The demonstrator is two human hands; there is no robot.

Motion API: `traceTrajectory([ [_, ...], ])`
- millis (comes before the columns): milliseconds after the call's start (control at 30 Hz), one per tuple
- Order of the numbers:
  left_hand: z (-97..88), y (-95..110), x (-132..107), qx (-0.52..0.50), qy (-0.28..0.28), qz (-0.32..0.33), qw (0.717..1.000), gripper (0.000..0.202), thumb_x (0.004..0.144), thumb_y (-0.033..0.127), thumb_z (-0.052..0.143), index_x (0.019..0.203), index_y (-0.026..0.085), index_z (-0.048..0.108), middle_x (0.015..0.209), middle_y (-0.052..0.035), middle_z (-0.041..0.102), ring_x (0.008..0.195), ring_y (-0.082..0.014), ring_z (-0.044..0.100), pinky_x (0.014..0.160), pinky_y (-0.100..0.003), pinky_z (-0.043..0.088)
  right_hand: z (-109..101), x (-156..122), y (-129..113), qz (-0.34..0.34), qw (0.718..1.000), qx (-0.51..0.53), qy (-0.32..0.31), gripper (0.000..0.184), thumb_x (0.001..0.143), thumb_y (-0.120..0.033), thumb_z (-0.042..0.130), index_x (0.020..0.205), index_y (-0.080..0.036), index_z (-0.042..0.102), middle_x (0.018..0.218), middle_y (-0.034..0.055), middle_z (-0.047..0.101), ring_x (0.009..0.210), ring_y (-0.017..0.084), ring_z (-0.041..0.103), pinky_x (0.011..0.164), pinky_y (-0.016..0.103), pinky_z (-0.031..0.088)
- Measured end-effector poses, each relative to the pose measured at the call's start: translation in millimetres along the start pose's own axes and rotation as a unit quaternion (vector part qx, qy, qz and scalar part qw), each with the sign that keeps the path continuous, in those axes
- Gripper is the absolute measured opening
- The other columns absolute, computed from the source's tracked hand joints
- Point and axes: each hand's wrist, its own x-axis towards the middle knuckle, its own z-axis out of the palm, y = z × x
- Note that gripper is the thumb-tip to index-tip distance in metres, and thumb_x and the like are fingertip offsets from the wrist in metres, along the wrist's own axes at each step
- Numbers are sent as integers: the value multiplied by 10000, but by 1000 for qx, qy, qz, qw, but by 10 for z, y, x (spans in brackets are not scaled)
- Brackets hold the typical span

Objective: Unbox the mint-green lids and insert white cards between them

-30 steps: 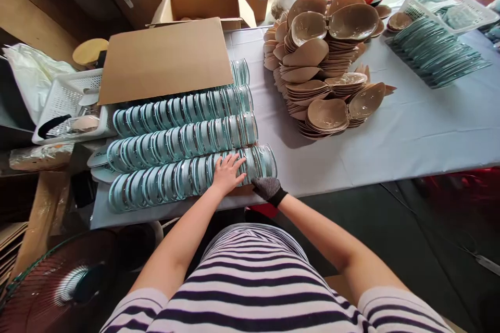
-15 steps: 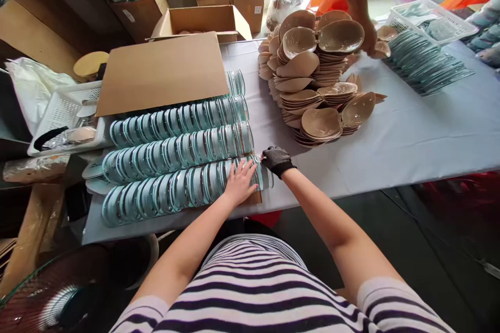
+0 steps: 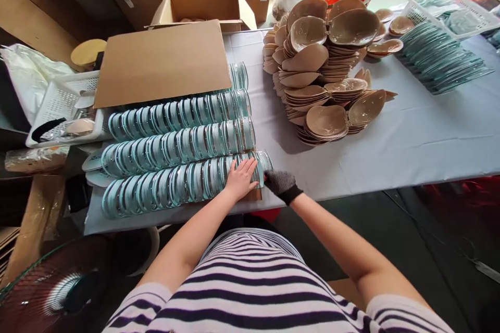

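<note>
White cloth covers the surface (image 3: pixel 410 140); three rows of clear shells (image 3: pixel 179 119) lie tight behind the nearest row (image 3: pixel 172 187). On its right end the left hand (image 3: pixel 241 179) presses flat and open, while the gloved right hand (image 3: pixel 280 183) butts against it, grip unclear. The tan cups (image 3: pixel 324 62) look unsorted.

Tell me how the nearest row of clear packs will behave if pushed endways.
The row is many thin packs leaning on edge, so it would probably compress, then buckle or fan out. The glossy plastic looks slippery, so packs may slide apart. Each looks light.
</note>
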Motion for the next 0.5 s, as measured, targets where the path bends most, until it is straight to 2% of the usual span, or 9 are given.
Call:
traceTrajectory([
  [100,5,13,34,-9,0,-11,1000,709,919,490,520,1535,201,321,1574,-69,303,1455,-248,273,1208,-531,112,577,-107,20,26,999,30,-30,413,1018,-386,313,1301,-264,588,1240,89,543,1103,151,576,897,201,440],
  [167,-18,68,40,-21,0,-16,1000,713,909,486,543,1526,200,330,1573,-75,308,1450,-250,284,1203,-541,123,816,-103,-18,35,998,39,-38,445,1014,-362,283,1355,-269,553,1282,103,517,1128,159,571,903,219,440],
  [267,-81,127,26,-46,-5,2,999,735,891,484,574,1521,191,332,1570,-93,314,1434,-266,313,1190,-565,153,986,-132,-67,42,998,45,-19,537,998,-385,155,1351,-288,547,1308,138,489,1132,184,576,848,260,451],
  [333,-104,72,-36,-68,14,23,997,680,912,434,549,1513,185,350,1560,-91,335,1446,-266,288,1188,-573,156,1053,-145,26,17,998,55,-5,572,951,-480,114,1193,-345,614,1262,126,522,1089,175,594,772,255,453],
  [367,-100,23,-119,-87,35,51,994,610,937,393,507,1499,191,382,1548,-82,360,1458,-259,263,1192,-553,165,1080,-127,121,29,997,72,12,610,911,-510,66,1096,-367,629,1195,140,551,1036,174,610,724,266,447],
  [400,-80,-27,-254,-121,52,77,988,545,959,361,458,1474,184,427,1522,-77,404,1451,-239,280,1196,-495,200,1094,-89,235,98,980,158,76,636,853,-597,51,982,-376,633,1120,157,572,959,205,622,680,303,433],
  [433,-41,-70,-447,-167,53,98,980,507,971,345,425,1444,170,472,1477,-82,463,1422,-214,336,1180,-415,259,1091,-34,352,139,948,241,152,661,804,-683,63,954,-359,620,1101,152,577,953,229,615,711,330,447],
  [467,19,-103,-695,-223,42,87,970,484,974,343,412,1412,163,510,1414,-89,530,1357,-192,426,1143,-350,315,1065,33,453,131,922,309,193,693,761,-729,186,1022,-240,603,1069,140,590,990,269,599,809,376,472],
  [500,99,-127,-989,-278,14,45,960,466,967,359,426,1377,174,547,1344,-90,587,1265,-189,515,1091,-325,366,1014,103,527,135,889,373,228,730,716,-760,257,1058,-204,585,1072,132,586,1007,272,582,874,399,468],
])
